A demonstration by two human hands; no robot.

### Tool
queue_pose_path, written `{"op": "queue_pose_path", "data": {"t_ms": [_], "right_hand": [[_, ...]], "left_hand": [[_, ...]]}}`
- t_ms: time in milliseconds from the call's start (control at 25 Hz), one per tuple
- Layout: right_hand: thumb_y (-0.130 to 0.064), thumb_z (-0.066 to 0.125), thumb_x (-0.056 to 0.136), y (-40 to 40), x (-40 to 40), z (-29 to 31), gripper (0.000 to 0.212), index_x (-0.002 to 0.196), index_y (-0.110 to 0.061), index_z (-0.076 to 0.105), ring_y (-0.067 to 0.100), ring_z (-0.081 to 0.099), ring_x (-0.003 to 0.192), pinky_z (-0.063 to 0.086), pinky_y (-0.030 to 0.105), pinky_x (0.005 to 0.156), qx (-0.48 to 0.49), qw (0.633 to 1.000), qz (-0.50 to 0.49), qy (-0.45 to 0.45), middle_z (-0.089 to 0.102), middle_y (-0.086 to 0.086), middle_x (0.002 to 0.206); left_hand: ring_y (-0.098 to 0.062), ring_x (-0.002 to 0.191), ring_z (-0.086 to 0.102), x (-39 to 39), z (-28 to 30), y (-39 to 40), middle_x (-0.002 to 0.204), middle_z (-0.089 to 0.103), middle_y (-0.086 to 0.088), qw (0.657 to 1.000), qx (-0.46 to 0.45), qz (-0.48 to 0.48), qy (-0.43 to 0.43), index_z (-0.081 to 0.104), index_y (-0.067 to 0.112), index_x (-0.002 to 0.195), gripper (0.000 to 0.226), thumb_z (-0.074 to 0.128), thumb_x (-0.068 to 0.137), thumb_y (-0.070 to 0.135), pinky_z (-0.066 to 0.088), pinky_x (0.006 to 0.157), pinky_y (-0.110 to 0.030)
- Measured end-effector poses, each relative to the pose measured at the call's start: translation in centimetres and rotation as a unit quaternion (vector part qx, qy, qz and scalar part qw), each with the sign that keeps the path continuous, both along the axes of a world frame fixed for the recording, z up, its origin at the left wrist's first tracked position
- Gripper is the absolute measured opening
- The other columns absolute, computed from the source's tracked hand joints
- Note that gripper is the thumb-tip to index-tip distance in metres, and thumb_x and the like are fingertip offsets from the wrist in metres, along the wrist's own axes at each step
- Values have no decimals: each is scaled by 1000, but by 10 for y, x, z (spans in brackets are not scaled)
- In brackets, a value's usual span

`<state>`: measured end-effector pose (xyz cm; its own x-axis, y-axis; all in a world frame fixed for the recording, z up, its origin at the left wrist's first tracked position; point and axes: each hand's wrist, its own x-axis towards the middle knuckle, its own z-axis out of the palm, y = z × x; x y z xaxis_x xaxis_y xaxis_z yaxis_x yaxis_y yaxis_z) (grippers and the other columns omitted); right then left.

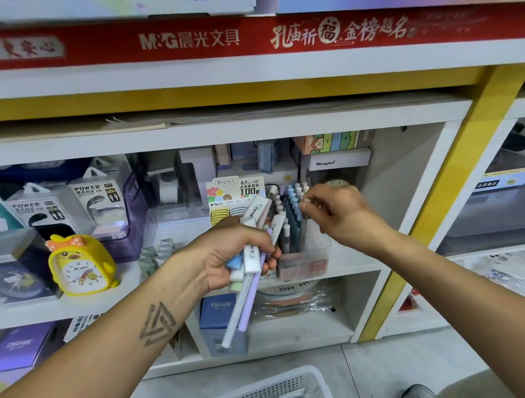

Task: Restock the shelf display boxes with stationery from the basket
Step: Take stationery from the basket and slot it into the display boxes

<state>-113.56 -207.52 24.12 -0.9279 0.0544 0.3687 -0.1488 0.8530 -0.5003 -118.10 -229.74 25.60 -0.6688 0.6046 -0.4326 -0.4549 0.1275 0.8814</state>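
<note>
My left hand (231,257) grips a bundle of pastel pens (253,262), white, lilac, green and blue, in front of the middle shelf. Their lower ends hang down below my fist. Just right of it stands a clear display box (303,258) packed with upright blue and grey pens. My right hand (334,212) hovers at the top of that box, its fingertips pinching the top of a blue pen (302,208). On the floor at the bottom sits a white mesh basket (270,393) with more stationery inside.
A pencil-lead display card (235,194) stands behind the pen box. A yellow duck alarm clock (78,266) and power bank packages (95,205) fill the shelf to the left. Purple boxes (220,312) sit on the lower shelf. A yellow post (437,204) bounds the shelf on the right.
</note>
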Motion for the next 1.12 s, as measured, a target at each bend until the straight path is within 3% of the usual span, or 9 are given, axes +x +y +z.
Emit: {"op": "queue_pose_path", "data": {"t_ms": [160, 480, 640, 880, 1000, 1120], "right_hand": [[-37, 61, 98, -2, 3, 3, 17, 88, -22, 64, 20, 61, 64, 55, 47, 64, -8, 1000, 25, -16, 63, -3, 70], [-21, 54, 101, 10, -3, 9, 19, 94, -12, 69, 28, 66, 75, 57, 46, 73, -13, 995, -95, -17, 69, 8, 83], [-22, 54, 101, 9, -2, 8, 17, 92, -15, 67, 26, 65, 74, 56, 42, 72, -9, 996, -88, -21, 68, 5, 83], [-24, 51, 102, 11, -2, 9, 19, 91, -14, 64, 25, 61, 76, 54, 43, 68, 76, 994, -76, -7, 66, 4, 83], [-26, 53, 101, 9, 1, 4, 6, 104, -22, 52, 25, 62, 80, 55, 43, 68, 67, 996, -29, -44, 65, 2, 88], [-31, 54, 101, 4, 4, -3, 9, 102, -26, 48, 26, 62, 76, 55, 46, 70, 104, 992, -9, -67, 66, 2, 87]], "left_hand": [[-24, 55, 62, -1, 0, -1, 70, 66, -20, 1000, 0, -5, -7, 59, -2, 90, 18, 54, 82, -17, 54, 51, -25], [-24, 55, 62, -2, 0, -2, 70, 65, -20, 1000, 8, -12, -11, 58, 0, 88, 18, 53, 82, -17, 54, 50, -25], [-23, 54, 62, -2, -2, -1, 69, 66, -20, 1000, 3, -15, -6, 59, 0, 86, 18, 53, 82, -17, 54, 48, -23], [-23, 52, 64, -4, -3, -1, 69, 67, -20, 1000, 4, -16, -11, 59, -1, 87, 17, 54, 82, -16, 54, 46, -23], [-23, 53, 64, -4, -5, 0, 69, 67, -20, 1000, 9, -22, -12, 60, -1, 86, 17, 55, 81, -17, 55, 48, -24], [-25, 54, 64, -3, -6, 1, 70, 67, -20, 999, 10, -29, -10, 60, 0, 86, 18, 57, 80, -17, 56, 49, -25]]}}
